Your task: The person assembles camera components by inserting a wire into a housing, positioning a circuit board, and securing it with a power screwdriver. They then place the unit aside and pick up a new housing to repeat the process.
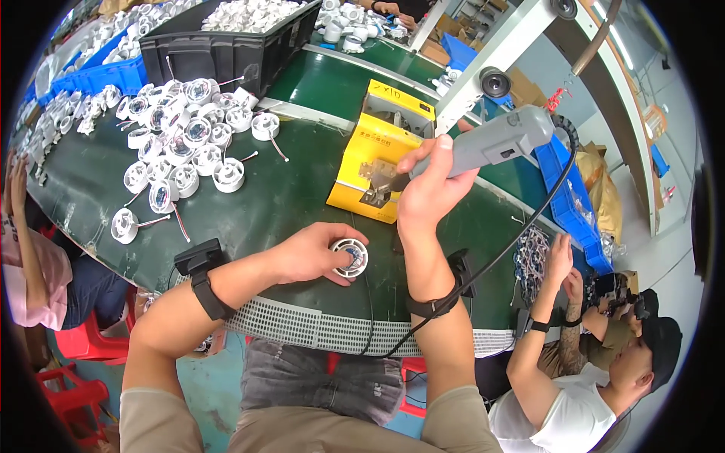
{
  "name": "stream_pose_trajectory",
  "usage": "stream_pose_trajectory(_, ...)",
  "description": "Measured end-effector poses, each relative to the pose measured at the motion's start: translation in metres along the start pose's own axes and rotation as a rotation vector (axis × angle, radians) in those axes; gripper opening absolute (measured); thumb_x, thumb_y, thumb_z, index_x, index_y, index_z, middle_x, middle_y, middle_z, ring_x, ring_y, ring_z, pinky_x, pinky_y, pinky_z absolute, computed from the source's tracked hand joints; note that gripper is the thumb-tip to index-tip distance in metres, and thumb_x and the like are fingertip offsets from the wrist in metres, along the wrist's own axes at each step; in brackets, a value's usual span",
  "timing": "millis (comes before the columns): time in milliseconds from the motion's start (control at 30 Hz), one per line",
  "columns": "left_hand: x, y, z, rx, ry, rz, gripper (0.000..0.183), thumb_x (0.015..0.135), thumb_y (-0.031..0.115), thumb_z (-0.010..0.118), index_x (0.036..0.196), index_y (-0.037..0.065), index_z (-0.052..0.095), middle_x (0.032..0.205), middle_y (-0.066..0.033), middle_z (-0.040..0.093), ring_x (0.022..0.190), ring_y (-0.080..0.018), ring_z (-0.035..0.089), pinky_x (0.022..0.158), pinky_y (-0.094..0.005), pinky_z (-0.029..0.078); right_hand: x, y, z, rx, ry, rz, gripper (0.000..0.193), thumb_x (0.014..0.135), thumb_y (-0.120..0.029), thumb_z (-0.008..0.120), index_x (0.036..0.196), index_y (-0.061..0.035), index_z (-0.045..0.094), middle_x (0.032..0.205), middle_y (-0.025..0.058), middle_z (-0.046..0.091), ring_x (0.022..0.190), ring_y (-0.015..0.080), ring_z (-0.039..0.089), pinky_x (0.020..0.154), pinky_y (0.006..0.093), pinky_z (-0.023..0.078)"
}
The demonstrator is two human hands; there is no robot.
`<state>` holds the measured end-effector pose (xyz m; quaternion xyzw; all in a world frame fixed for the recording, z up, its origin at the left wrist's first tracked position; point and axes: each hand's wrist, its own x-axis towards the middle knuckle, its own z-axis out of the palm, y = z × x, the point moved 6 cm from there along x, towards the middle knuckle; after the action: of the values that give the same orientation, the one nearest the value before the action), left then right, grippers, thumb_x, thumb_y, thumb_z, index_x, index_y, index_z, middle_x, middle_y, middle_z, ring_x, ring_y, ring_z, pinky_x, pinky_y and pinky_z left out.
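Taking twelve o'clock as the far side, the dark green counter with its curved near edge spreads across the middle of the view. At four o'clock, beside it, sits a co-worker in a white short-sleeved shirt. The deep black plastic crate, heaped with small white parts, stands at eleven o'clock, and a loose pile of round white plastic housings, some trailing thin wires, lies at ten. The yellow open-fronted box with a metal bracket on its near face stands at twelve. At two o'clock the thick gray cylindrical hand tool slants down leftward toward that bracket; whether they touch, I cannot tell. The right hand's grip is wrapped around the tool's lower body. Near the center, toward seven o'clock, the left hand's grip pinches a small white plastic ring-shaped housing between thumb and curled fingers, its open face upward; whether it rests on the counter is unclear.
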<state>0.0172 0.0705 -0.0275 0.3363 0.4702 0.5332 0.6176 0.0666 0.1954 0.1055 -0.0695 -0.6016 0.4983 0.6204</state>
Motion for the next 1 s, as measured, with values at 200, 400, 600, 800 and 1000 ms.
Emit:
stream_pose_trajectory(200, 0.001, -0.002, -0.003, -0.015, 0.037, -0.025, 0.037, 0.088, -0.001, 0.053, 0.125, -0.004, 0.049, 0.106, -0.0121, 0.059, 0.091, -0.0208, 0.065, 0.078, -0.0332, 0.060, 0.000, 0.011, 0.002, 0.001, 0.017, 0.034, 0.034, 0.096, -0.015, 0.046, 0.124, 0.0011, 0.036, 0.064, 0.0063, 0.048, 0.047, 0.0146, 0.049, 0.046, 0.0284, 0.042)
stream_pose_trajectory(400, 0.002, 0.000, -0.004, -0.031, 0.056, -0.043, 0.036, 0.089, -0.002, 0.053, 0.125, -0.004, 0.049, 0.107, -0.0127, 0.059, 0.090, -0.0216, 0.065, 0.078, -0.0338, 0.060, -0.002, 0.012, 0.008, -0.028, -0.045, 0.032, 0.031, 0.095, -0.015, 0.047, 0.121, 0.0013, 0.038, 0.063, 0.0057, 0.048, 0.047, 0.0143, 0.049, 0.047, 0.0279, 0.041)
stream_pose_trajectory(600, 0.001, 0.000, -0.004, -0.043, 0.069, -0.071, 0.035, 0.089, -0.003, 0.053, 0.124, -0.005, 0.049, 0.107, -0.0132, 0.059, 0.090, -0.0226, 0.065, 0.079, -0.0344, 0.060, -0.003, 0.015, 0.006, -0.025, -0.045, 0.094, 0.027, 0.096, -0.015, 0.047, 0.117, -0.0001, 0.039, 0.063, 0.0052, 0.048, 0.048, 0.0142, 0.049, 0.047, 0.0279, 0.041)
stream_pose_trajectory(800, 0.000, 0.002, -0.003, -0.016, 0.082, -0.077, 0.036, 0.091, -0.004, 0.051, 0.127, -0.005, 0.048, 0.107, -0.0150, 0.060, 0.091, -0.0245, 0.066, 0.082, -0.0356, 0.060, -0.029, -0.002, -0.004, 0.048, -0.061, 0.168, 0.031, 0.096, -0.014, 0.046, 0.122, -0.0002, 0.037, 0.065, 0.0065, 0.048, 0.048, 0.0147, 0.049, 0.047, 0.0290, 0.043)
stream_pose_trajectory(1000, -0.002, 0.005, -0.002, 0.012, 0.092, -0.064, 0.036, 0.091, -0.002, 0.051, 0.127, -0.006, 0.047, 0.108, -0.0149, 0.060, 0.092, -0.0247, 0.066, 0.082, -0.0352, 0.059, -0.056, -0.009, -0.009, 0.138, -0.147, 0.208, 0.036, 0.095, -0.018, 0.047, 0.125, -0.0005, 0.035, 0.066, 0.0068, 0.049, 0.049, 0.0148, 0.049, 0.046, 0.0296, 0.045)
